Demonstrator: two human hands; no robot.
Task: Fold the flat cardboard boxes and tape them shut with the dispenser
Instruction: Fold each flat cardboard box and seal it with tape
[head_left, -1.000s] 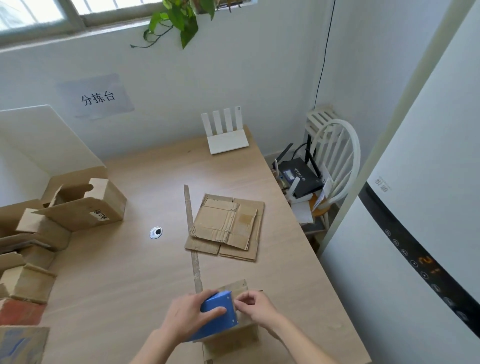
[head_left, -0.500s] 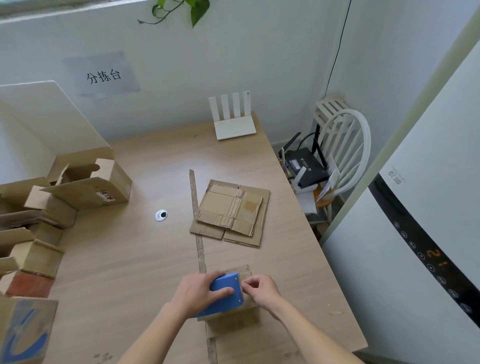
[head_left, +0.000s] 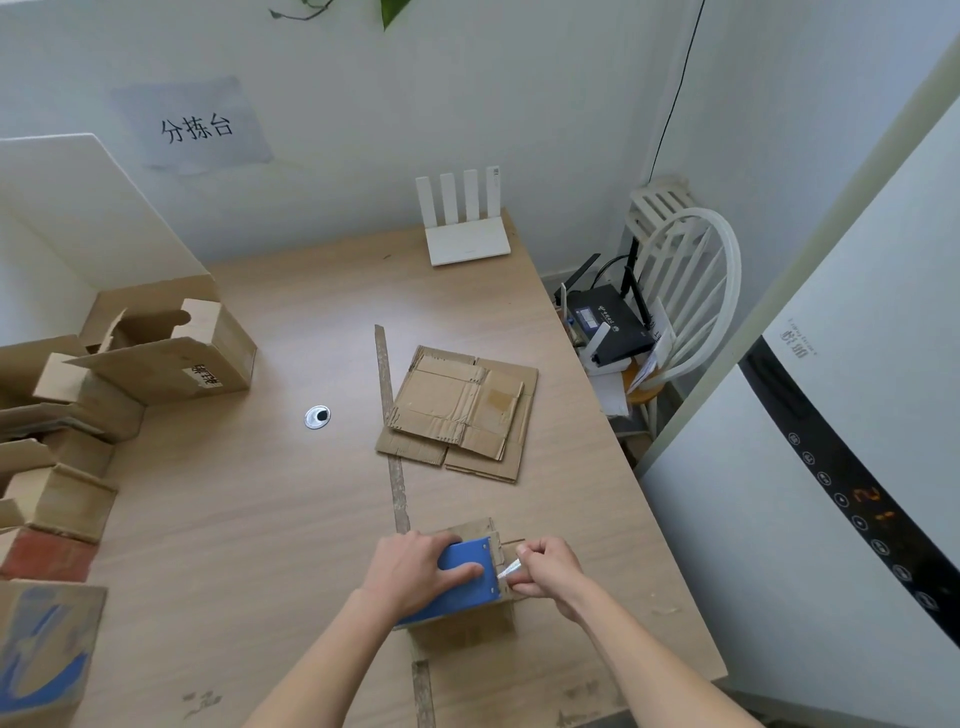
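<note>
On the table (head_left: 260, 519), tape (head_left: 508, 570) now shows.

Small home packing corner: my wooden table (head_left: 291, 519) against a white wall, paper sign (head_left: 195, 127) reading 分拣台, router (head_left: 467, 228), stacked cardboard boxes (head_left: 67, 415), white chair (head_left: 691, 291).

Two hands: the left hand (head_left: 415, 569) and the right hand (head_left: 545, 569). One blue tape dispenser (head_left: 465, 582), one small box (head_left: 467, 618) under it, one stack of flat cardboard (head_left: 462, 410), one white router (head_left: 467, 228), one black router (head_left: 608, 325), one chair (head_left: 691, 291), one wall sign (head_left: 195, 127)
</note>
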